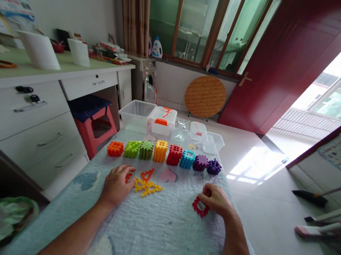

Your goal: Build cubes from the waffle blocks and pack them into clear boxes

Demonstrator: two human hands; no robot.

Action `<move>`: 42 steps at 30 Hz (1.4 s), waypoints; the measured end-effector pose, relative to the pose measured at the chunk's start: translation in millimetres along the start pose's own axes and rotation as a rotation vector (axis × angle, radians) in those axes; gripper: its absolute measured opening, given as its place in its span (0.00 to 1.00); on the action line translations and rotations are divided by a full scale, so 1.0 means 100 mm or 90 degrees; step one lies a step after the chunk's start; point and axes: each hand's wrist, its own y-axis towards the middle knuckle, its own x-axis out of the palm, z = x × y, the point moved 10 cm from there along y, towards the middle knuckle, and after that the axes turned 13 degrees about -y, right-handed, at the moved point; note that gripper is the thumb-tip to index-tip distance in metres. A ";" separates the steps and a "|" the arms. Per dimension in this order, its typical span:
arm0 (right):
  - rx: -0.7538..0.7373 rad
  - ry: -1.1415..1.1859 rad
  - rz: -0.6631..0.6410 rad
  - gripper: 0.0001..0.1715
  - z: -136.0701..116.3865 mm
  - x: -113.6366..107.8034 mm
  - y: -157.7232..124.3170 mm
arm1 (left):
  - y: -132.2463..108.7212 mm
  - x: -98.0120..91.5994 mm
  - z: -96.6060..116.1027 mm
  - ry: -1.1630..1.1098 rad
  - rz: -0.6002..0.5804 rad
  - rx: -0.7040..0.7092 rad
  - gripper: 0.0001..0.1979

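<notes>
My left hand (118, 185) rests on the cloth-covered table, thumb and fingers closed around an orange notched building piece (128, 177) that is partly hidden. Just right of it lie flat yellow notched pieces (148, 188) and an orange triangular piece (146, 175). On the right side, my right hand (215, 199) pinches a red square frame piece (200, 207) by its upper edge, tilted close to the cloth. Beyond both hands stands a row of assembled blocks, among them an orange block (115, 149), a yellow block (160, 151), a red block (174, 155) and a dark purple block (214, 167).
Clear plastic boxes stand at the table's far end, including an open bin (136, 115) and a lidded box with an orange latch (163, 121). A desk with drawers (41, 109) and a pink stool (97, 130) are on the left. A broom (310, 197) lies at right.
</notes>
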 end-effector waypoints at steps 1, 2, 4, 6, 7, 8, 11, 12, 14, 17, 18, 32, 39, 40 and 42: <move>-0.010 -0.019 -0.030 0.05 -0.04 0.05 -0.02 | 0.00 0.00 0.00 0.002 -0.002 -0.001 0.14; -0.017 -0.033 -0.047 0.04 -0.07 0.07 -0.04 | 0.00 0.00 0.01 0.003 -0.003 -0.001 0.14; -0.030 -0.055 -0.052 0.02 -0.11 0.09 -0.06 | 0.00 0.01 0.01 0.005 -0.007 0.002 0.13; -0.044 -0.069 -0.050 0.05 -0.12 0.10 -0.07 | 0.00 0.01 0.02 0.006 -0.009 0.004 0.13; -0.050 -0.074 -0.049 0.06 -0.13 0.10 -0.07 | 0.00 0.01 0.02 0.006 -0.009 0.003 0.13; -0.055 -0.076 -0.047 0.06 -0.12 0.10 -0.08 | 0.00 0.01 0.02 0.006 -0.009 0.002 0.13; -0.064 -0.059 -0.031 0.05 -0.13 0.08 -0.07 | 0.00 0.00 0.02 0.005 -0.007 -0.004 0.12; -0.068 -0.043 -0.014 0.05 -0.14 0.06 -0.06 | 0.00 0.00 0.03 0.004 -0.007 -0.006 0.12; -0.070 -0.002 0.051 0.05 -0.18 -0.04 -0.04 | 0.00 -0.01 0.04 0.004 -0.007 -0.010 0.12; -0.057 0.049 0.202 0.06 -0.25 -0.24 -0.04 | 0.00 -0.01 0.05 0.005 -0.010 -0.011 0.12; -0.054 0.057 0.253 0.06 -0.29 -0.30 -0.06 | 0.00 -0.01 0.05 0.004 -0.011 -0.011 0.12; -0.160 -0.005 0.174 0.23 -0.60 -0.04 -0.03 | 0.00 0.01 0.01 -0.012 -0.023 -0.028 0.13; -0.127 -0.085 0.074 0.20 -0.62 0.18 0.04 | 0.00 0.01 0.01 -0.018 -0.024 -0.029 0.12; -0.133 -0.078 0.073 0.18 -0.64 0.18 0.04 | 0.00 0.01 0.01 -0.022 -0.023 -0.026 0.12; -0.150 -0.058 0.077 0.17 -0.69 0.18 0.02 | 0.00 0.01 0.02 -0.034 -0.020 -0.019 0.12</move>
